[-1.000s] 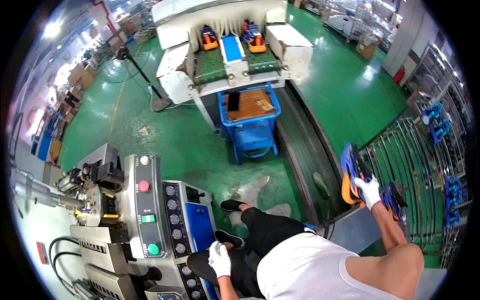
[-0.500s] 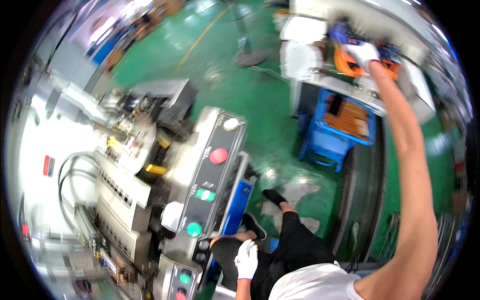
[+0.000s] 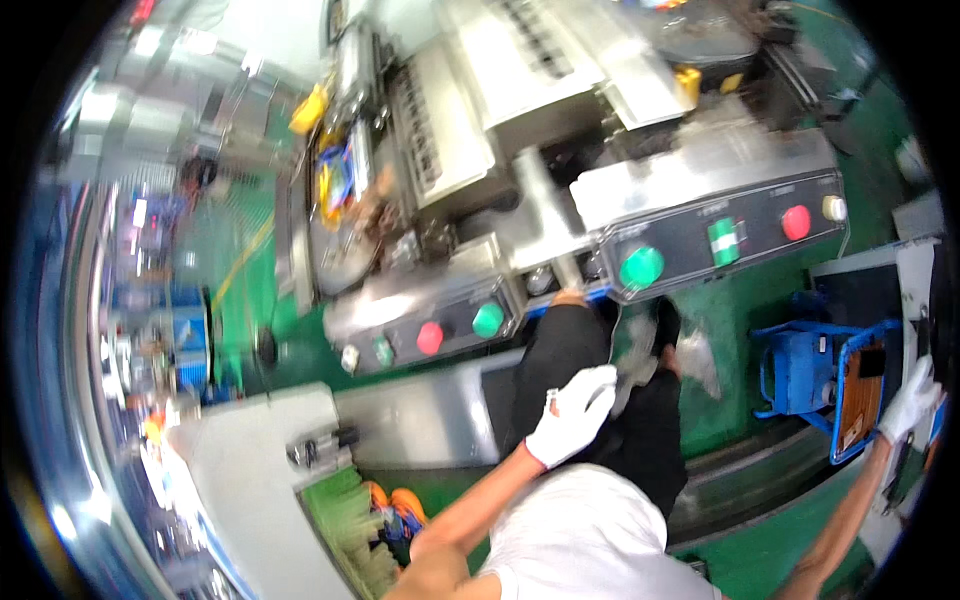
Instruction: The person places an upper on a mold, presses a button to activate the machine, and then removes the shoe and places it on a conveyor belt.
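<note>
My left hand (image 3: pixel 573 415), in a white glove, hovers over my lap with its thumb and fingers loosely apart. A small brownish spot shows at the glove's edge; whether it is a bare fingertip or a small piece, I cannot make out. Far to the right, my gloved right hand (image 3: pixel 912 402) reaches out with fingers stretched and somewhat blurred, beside a blue stool (image 3: pixel 790 375) with a brown slatted top (image 3: pixel 858 400). Nothing shows in that hand. In front of me stands a machine with a control panel (image 3: pixel 760 235) bearing green and red buttons.
A second button panel (image 3: pixel 430 335) lies to the left. Beyond the panels are metal machine housings (image 3: pixel 540 70). A pale tabletop (image 3: pixel 250 460) stands at lower left, near orange and blue items (image 3: pixel 400 505). A grey bench edge (image 3: pixel 915 280) runs along the right.
My view has swung left, bringing both machine panels in front. My right hand has left the orange items on the far bench and come down beside the stool. My left hand remains over my lap.
</note>
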